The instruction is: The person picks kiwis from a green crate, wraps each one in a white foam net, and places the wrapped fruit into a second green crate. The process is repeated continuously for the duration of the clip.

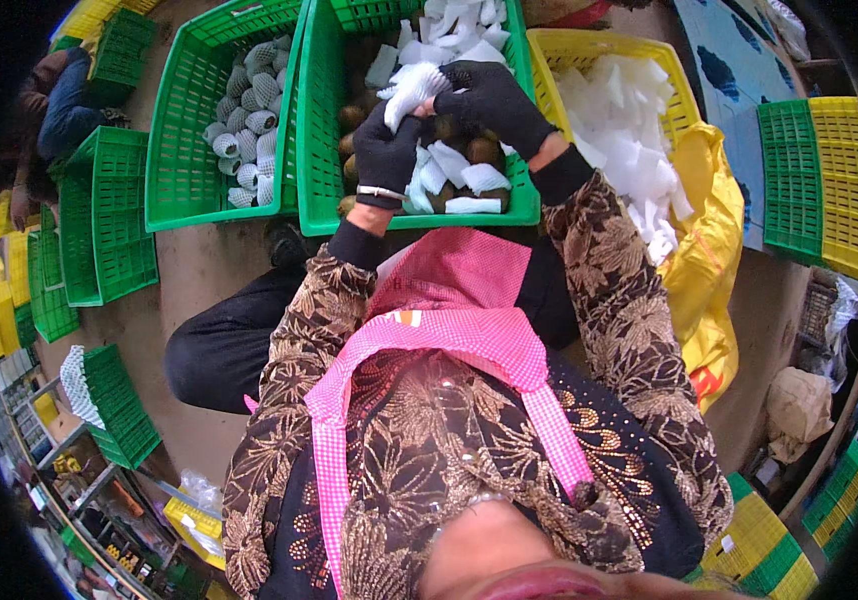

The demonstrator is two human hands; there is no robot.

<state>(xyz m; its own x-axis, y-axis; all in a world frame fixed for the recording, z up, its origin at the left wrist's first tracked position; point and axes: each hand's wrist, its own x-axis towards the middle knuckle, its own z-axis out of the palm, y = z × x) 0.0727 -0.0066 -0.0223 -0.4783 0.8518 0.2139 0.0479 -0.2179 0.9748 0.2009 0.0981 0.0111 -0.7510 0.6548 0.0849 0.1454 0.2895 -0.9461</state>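
My left hand [387,154], in a black glove with bare fingertips, grips a white foam net sleeve [415,84]. From the other side, my right hand [495,103], gloved the same way, pinches the same sleeve. Whether a fruit sits inside it is hidden by the foam and fingers. Below both hands is a green plastic crate [429,222] with brown, kiwi-like fruits [484,151] and loose flat foam sleeves [486,178] lying on them. A second green crate [167,150] on the left holds many fruits in foam net sleeves [246,141].
At right, a yellow crate [541,69] overflows with white foam sleeves [616,112], beside a yellow woven sack [706,247]. Stacked green and yellow crates [823,184] stand farther right. Empty-looking green crates [117,217] stand at left, near another person's leg [68,112].
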